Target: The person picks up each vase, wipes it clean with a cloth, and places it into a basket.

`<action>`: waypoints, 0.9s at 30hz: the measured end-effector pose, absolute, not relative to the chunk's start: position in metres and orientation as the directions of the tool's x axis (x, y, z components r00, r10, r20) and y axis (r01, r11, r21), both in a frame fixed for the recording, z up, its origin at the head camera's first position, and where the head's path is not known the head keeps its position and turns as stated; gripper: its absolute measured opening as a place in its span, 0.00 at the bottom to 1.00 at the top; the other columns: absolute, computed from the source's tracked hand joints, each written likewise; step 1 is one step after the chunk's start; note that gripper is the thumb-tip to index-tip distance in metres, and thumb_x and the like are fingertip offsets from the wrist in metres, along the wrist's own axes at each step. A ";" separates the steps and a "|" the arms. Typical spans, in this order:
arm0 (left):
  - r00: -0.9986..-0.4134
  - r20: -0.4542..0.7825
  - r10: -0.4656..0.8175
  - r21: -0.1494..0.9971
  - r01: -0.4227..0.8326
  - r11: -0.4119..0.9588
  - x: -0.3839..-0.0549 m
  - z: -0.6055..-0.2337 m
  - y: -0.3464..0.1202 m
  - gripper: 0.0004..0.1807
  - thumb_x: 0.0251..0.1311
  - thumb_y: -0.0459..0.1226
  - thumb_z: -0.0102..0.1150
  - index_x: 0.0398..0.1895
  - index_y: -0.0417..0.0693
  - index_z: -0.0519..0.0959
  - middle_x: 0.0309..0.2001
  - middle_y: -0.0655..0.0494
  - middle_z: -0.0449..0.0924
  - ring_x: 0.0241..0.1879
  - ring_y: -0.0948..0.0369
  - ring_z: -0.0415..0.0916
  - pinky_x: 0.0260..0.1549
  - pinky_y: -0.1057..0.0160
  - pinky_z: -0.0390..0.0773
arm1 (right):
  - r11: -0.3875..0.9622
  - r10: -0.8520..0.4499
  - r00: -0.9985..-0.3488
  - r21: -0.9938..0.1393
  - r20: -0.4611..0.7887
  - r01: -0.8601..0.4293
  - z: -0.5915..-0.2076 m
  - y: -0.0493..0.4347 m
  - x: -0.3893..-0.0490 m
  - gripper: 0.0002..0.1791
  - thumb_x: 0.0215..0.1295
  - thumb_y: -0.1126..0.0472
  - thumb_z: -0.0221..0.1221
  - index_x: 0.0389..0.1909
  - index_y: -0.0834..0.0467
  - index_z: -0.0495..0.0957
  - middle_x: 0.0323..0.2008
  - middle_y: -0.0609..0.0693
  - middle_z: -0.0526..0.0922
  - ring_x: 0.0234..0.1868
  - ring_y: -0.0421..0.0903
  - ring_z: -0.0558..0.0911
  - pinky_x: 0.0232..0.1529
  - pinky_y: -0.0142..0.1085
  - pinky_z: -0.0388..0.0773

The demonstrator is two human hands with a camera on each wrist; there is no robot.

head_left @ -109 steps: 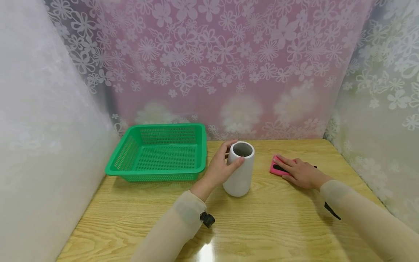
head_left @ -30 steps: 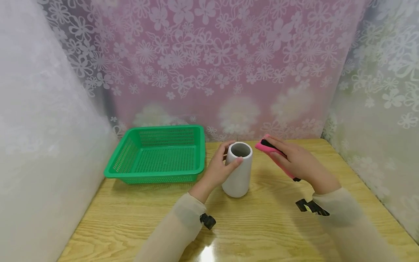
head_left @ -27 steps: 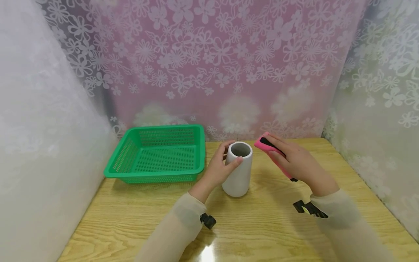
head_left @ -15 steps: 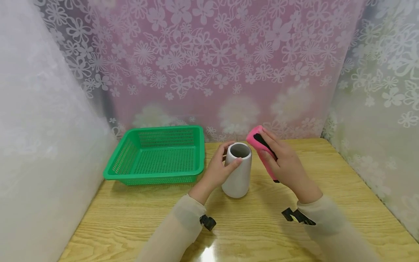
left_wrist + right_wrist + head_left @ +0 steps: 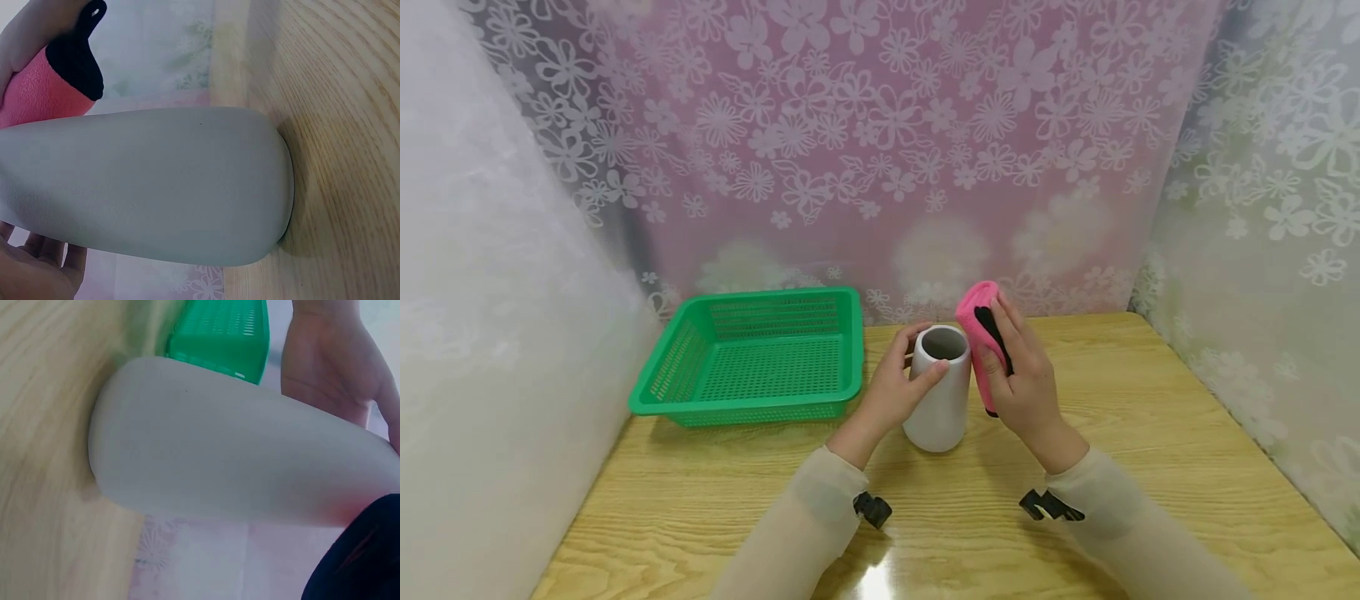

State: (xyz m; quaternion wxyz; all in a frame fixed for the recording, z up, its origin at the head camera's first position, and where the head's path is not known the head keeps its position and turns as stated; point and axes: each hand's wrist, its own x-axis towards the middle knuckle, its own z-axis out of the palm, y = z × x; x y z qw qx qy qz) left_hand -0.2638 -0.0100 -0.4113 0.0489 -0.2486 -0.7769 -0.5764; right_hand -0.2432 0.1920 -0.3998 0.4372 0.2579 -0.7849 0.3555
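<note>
A white vase (image 5: 937,408), narrower at its round mouth, stands upright on the wooden table. My left hand (image 5: 895,383) grips its upper part from the left, thumb at the front near the rim and fingers round the back. On the other side my right hand (image 5: 1024,385) holds a folded pink cloth (image 5: 973,321) with black edging against the vase's right side, near the top. In the left wrist view the cloth (image 5: 47,94) meets the vase wall, and a black loop shows at its corner. The vase (image 5: 206,444) fills much of the right wrist view.
A green perforated plastic basket (image 5: 745,408) sits at the left of the wooden table (image 5: 1150,467). A pink flowered curtain (image 5: 887,150) hangs behind, with pale sheets at both sides.
My right hand has picked the pink cloth up from the table at the right and carried it left to the vase's side. My left hand has kept its grip on the vase.
</note>
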 end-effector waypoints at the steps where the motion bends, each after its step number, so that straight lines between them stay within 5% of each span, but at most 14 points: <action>1: -0.871 0.362 0.331 0.871 0.443 0.213 -0.264 -0.412 -0.010 0.36 0.66 0.54 0.61 0.73 0.56 0.63 0.63 0.53 0.72 0.63 0.56 0.70 0.63 0.49 0.70 | 0.610 -0.085 -0.483 -0.337 0.872 -0.717 -0.401 0.191 -0.243 0.33 0.77 0.42 0.47 0.74 0.57 0.66 0.72 0.56 0.66 0.70 0.58 0.68 0.68 0.43 0.67; 15: -0.862 0.377 0.339 0.864 0.459 0.207 -0.265 -0.413 -0.010 0.38 0.66 0.56 0.60 0.74 0.52 0.62 0.64 0.53 0.71 0.62 0.57 0.70 0.63 0.49 0.70 | 0.567 -0.120 -0.499 -0.354 0.858 -0.744 -0.417 0.171 -0.246 0.35 0.79 0.42 0.43 0.78 0.58 0.56 0.77 0.59 0.56 0.73 0.58 0.63 0.62 0.59 0.68; 27: -0.860 0.381 0.339 0.867 0.460 0.191 -0.266 -0.413 -0.009 0.39 0.65 0.59 0.59 0.74 0.54 0.61 0.64 0.53 0.71 0.62 0.58 0.70 0.62 0.49 0.70 | 0.556 -0.129 -0.435 -0.298 0.891 -0.776 -0.423 0.169 -0.253 0.31 0.80 0.45 0.41 0.77 0.54 0.58 0.76 0.61 0.57 0.67 0.61 0.67 0.55 0.57 0.69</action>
